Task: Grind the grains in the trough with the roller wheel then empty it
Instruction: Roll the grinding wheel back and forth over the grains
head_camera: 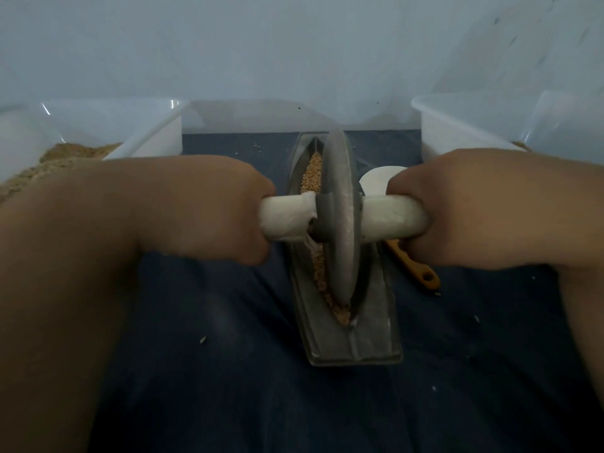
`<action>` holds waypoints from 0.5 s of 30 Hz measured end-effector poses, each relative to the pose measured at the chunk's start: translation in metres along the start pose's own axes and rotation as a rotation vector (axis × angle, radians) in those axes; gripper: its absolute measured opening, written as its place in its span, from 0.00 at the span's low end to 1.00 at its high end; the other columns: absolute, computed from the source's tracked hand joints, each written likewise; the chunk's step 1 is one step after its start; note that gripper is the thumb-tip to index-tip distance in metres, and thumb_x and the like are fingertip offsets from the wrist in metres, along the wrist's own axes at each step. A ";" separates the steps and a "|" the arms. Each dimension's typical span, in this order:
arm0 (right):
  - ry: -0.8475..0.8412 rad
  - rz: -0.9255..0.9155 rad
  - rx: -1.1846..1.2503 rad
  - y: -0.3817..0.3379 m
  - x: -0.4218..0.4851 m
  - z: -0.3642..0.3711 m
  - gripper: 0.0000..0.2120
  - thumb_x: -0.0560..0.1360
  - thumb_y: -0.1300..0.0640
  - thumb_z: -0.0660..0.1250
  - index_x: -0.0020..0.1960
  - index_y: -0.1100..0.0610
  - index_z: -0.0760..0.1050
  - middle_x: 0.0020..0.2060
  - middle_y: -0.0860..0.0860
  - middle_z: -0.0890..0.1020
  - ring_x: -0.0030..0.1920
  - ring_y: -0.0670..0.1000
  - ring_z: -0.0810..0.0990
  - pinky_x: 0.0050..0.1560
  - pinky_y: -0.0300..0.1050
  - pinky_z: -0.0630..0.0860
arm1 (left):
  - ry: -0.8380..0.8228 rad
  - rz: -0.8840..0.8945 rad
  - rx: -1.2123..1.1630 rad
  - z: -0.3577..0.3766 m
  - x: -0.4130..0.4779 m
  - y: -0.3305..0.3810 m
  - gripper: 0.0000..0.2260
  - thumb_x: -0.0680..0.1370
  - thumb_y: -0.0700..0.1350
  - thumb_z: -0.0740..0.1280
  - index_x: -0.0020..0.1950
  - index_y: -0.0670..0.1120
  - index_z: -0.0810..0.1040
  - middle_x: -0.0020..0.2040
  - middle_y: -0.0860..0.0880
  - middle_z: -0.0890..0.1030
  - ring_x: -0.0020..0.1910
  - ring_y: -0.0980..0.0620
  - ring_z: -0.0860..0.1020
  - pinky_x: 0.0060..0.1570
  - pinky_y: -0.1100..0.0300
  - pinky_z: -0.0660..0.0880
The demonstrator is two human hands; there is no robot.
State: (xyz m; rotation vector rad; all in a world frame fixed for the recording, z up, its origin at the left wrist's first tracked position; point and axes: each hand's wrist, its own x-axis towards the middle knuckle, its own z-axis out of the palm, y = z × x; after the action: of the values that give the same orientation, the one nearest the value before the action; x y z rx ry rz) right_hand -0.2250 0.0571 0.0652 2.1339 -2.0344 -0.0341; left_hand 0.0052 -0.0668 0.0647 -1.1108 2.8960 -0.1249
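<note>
— What is way over on the left?
— A clear bin point(98, 125). It has a brown crumbly pile point(62, 158) in it.

— And next to that?
— The left hand point(209, 207). Its grip is closed tight around the left end of the white handle point(287, 220).

— What is in the middle?
— The roller wheel point(340, 217). It is gray and round, and it stands up on its thin edge. The white handle goes right through its middle and sticks out on both sides. The wheel sits down in the trough point(356, 328), a long gray boat shape that lies on the dark blue cloth point(261, 403). One end of the trough points at the person and the other end points away.

— Where are the grains?
— The grains point(312, 173) lie inside the trough, along the left side of the wheel, from the far end to the near tip. A few tiny bits lie on the cloth too.

— What comes after the wheel?
— A white round thing point(379, 181) just behind the handle. Then the right hand point(457, 207), its grip closed tight around the right end of the handle. An orange tool handle point(421, 273) pokes out from under that hand.

— And on the far right?
— Another clear bin point(457, 125).
</note>
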 end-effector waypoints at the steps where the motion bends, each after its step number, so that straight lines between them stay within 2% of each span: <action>1: -0.013 0.009 0.009 0.000 0.002 0.001 0.05 0.64 0.47 0.65 0.36 0.45 0.71 0.26 0.44 0.73 0.28 0.41 0.73 0.26 0.36 0.66 | -0.008 -0.007 -0.010 0.000 0.002 0.001 0.17 0.57 0.63 0.65 0.40 0.55 0.75 0.32 0.55 0.77 0.31 0.59 0.75 0.31 0.62 0.71; 4: 0.023 0.060 0.047 0.003 0.020 0.016 0.04 0.69 0.51 0.66 0.41 0.45 0.71 0.31 0.45 0.75 0.32 0.46 0.75 0.32 0.43 0.73 | 0.051 -0.044 0.004 0.009 0.015 -0.001 0.13 0.63 0.60 0.67 0.42 0.56 0.73 0.33 0.55 0.75 0.33 0.60 0.72 0.33 0.60 0.71; 6: 0.146 0.118 0.024 0.006 0.036 0.032 0.06 0.70 0.54 0.66 0.44 0.46 0.70 0.34 0.45 0.74 0.34 0.48 0.74 0.32 0.43 0.70 | 0.194 -0.097 0.040 0.018 0.027 -0.002 0.11 0.66 0.60 0.66 0.42 0.56 0.71 0.35 0.56 0.73 0.33 0.56 0.72 0.36 0.57 0.73; 8: 0.294 0.154 -0.037 0.008 0.051 0.044 0.08 0.70 0.57 0.66 0.46 0.48 0.70 0.36 0.47 0.74 0.34 0.51 0.72 0.31 0.43 0.64 | 0.385 -0.152 0.110 0.027 0.038 -0.001 0.09 0.69 0.58 0.66 0.43 0.55 0.71 0.36 0.55 0.72 0.35 0.50 0.74 0.35 0.56 0.69; 10: 0.370 0.180 -0.069 0.010 0.061 0.051 0.08 0.70 0.58 0.66 0.46 0.49 0.69 0.37 0.49 0.74 0.34 0.55 0.72 0.35 0.45 0.63 | 0.520 -0.157 0.177 0.032 0.046 0.002 0.09 0.71 0.55 0.67 0.45 0.53 0.73 0.39 0.52 0.75 0.38 0.45 0.76 0.35 0.56 0.65; 12: 0.391 0.201 -0.076 0.011 0.065 0.054 0.08 0.70 0.57 0.66 0.44 0.49 0.68 0.36 0.49 0.73 0.33 0.55 0.69 0.34 0.45 0.61 | 0.566 -0.149 0.195 0.033 0.050 0.003 0.09 0.72 0.54 0.67 0.44 0.52 0.72 0.38 0.51 0.75 0.37 0.45 0.74 0.35 0.55 0.64; 15: 0.356 0.176 -0.051 0.012 0.061 0.052 0.08 0.70 0.54 0.66 0.41 0.48 0.66 0.33 0.46 0.71 0.31 0.51 0.69 0.30 0.42 0.58 | 0.487 -0.187 0.159 0.031 0.045 0.001 0.11 0.72 0.57 0.66 0.39 0.54 0.66 0.33 0.55 0.68 0.32 0.50 0.68 0.32 0.57 0.64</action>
State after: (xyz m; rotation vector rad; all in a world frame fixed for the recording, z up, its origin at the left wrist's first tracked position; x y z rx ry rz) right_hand -0.2412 -0.0105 0.0231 1.7713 -1.9721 0.2936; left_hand -0.0270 -0.0984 0.0332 -1.4971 3.0911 -0.7131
